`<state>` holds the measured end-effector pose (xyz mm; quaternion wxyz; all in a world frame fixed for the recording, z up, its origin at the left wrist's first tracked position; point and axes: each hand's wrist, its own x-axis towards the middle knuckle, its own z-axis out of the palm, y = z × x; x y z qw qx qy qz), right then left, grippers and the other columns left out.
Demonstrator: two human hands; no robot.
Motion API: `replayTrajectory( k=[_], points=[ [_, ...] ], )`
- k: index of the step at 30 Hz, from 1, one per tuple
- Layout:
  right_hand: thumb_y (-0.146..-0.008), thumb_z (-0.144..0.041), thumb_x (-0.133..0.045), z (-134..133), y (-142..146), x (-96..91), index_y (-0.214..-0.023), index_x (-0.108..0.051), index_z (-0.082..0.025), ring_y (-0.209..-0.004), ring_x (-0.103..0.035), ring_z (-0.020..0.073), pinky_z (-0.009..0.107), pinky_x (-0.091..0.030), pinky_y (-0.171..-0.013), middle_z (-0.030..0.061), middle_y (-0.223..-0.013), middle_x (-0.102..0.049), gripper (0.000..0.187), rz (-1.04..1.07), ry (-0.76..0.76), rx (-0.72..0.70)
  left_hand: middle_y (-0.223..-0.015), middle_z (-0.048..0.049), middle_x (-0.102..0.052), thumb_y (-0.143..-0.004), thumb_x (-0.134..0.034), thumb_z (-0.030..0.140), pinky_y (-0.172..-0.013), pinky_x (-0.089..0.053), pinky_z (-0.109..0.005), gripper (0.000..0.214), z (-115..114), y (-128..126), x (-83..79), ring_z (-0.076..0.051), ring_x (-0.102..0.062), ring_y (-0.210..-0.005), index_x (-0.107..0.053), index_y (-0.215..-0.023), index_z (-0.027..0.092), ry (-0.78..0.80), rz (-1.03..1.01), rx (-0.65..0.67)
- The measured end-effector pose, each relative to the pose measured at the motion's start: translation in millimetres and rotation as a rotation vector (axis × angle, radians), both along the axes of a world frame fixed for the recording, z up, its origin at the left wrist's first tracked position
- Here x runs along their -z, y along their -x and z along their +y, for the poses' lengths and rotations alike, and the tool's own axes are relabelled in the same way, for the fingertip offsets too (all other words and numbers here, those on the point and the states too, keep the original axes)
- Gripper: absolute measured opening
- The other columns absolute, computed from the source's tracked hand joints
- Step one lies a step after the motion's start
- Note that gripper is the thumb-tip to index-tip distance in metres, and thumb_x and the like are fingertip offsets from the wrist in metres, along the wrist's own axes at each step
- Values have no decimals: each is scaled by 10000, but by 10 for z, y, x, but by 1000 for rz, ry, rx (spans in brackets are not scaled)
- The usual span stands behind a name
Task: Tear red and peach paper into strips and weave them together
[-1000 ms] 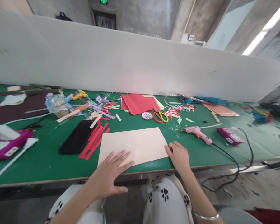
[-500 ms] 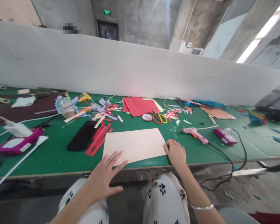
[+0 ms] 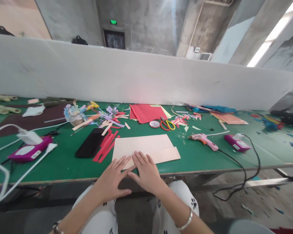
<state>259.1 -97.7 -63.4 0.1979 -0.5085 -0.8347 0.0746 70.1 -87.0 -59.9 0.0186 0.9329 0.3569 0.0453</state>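
Note:
A pale peach sheet of paper (image 3: 141, 143) lies on the green table near its front edge. Along its near side runs a narrower strip-like layer (image 3: 167, 155) of the same colour, jutting past the sheet on the right; I cannot tell whether it is a fold or a separate piece. My left hand (image 3: 113, 178) rests with spread fingers on the sheet's near left corner. Beside it, almost touching, my right hand (image 3: 146, 172) lies flat with fingers stretched over the strip's left part. Neither hand grasps anything.
Left of the sheet are red paper strips (image 3: 107, 146) and a black phone (image 3: 90, 143). Behind it sit red paper (image 3: 148, 113), scissors (image 3: 170, 125) and a round patterned tin (image 3: 154, 124). Right: a pink glue gun (image 3: 205, 140) and purple power strip (image 3: 236, 143). A white partition (image 3: 146, 78) stands behind.
My right hand has moved left from the sheet's right edge to beside my left hand. The strip-like layer now shows along the near edge. My left hand stays on the near left corner.

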Motion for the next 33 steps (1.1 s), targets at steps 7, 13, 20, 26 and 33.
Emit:
replayTrajectory(
  k=[7,13,20,26,33],
  points=[
    [-872,-549,-260,15,-812,56,-1397,-250,-166,-1332,-222,204,400,-219,-1067,35,-1452,-219,650,-214,82,197,-1468,-66,-212,-760,-446,631,-998,-279,-495,736,-58,119,-2,-340,-266,-1292,-203,-1389,336,-73,9,-38],
    [-862,-563,-254,-29,-1190,125,-1404,-233,-183,-1339,-204,193,388,-214,-1074,16,-1456,-205,662,-276,88,270,-1467,-63,-218,-784,-427,611,-994,-304,-438,732,-193,459,6,-295,-284,-1294,-181,-1400,303,-146,79,-96],
    [-829,-565,-342,-36,-1176,-11,-1399,-238,-195,-1325,-231,251,525,-156,-1057,54,-1453,-232,688,-300,144,224,-1260,-83,-525,-834,-422,523,-996,-311,-413,503,-70,125,-182,-255,-435,-1173,-516,-1210,203,-163,-13,-81],
    [-813,-488,-460,-14,-1080,-144,-1286,-427,-238,-1282,-294,264,558,-106,-1038,77,-1404,-349,536,-226,97,125,-1202,-111,-540,-842,-486,391,-908,-406,-391,431,236,-412,-218,-253,-483,-1077,-498,-1210,167,-109,-37,-64],
    [-864,-250,-450,120,-829,-184,-1078,-571,-225,-1010,-519,186,379,-285,-961,66,-1078,-595,247,-142,-9,-59,-1056,-82,-622,-911,-340,281,-819,-440,-311,301,318,-412,-291,-202,-562,-963,-587,-1058,191,-52,13,-25]
  ],
)
